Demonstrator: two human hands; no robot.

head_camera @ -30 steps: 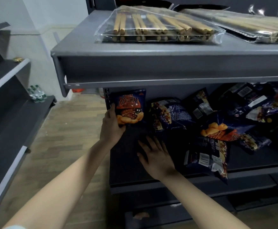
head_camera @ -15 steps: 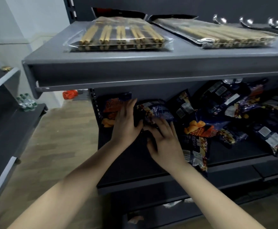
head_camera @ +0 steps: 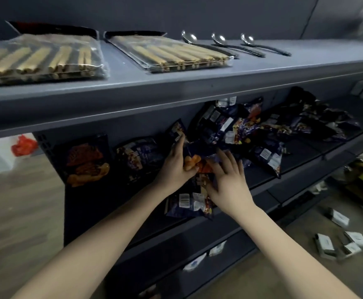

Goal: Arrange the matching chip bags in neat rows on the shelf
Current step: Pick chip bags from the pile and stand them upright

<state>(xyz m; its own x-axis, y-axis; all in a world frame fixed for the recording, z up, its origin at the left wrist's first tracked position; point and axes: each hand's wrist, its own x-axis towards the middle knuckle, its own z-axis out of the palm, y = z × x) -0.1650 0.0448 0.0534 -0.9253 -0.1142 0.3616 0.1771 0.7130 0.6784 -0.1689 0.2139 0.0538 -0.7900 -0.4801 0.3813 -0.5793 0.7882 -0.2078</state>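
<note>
The left hand (head_camera: 176,167) and right hand (head_camera: 228,182) are pressing straight-fingered against a chip bag (head_camera: 200,166) between them on the shelf (head_camera: 297,160), seemingly gathering it to join the upright bags (head_camera: 85,160) leftward.

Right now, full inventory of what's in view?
chopstick packs: 2, tan in clear wrap, top shelf left
spoons: 3, silver, top shelf, right of packs
standing chip bags: 2, dark, orange print, middle shelf left end
chip bag pile: many, dark blue, middle shelf centre-right
plastic bag: 1, red, floor far left
small boxes: several, white-grey, floor right
left hand: 1, against orange-print bag in pile
right hand: 1, fingers spread on same bag
</note>
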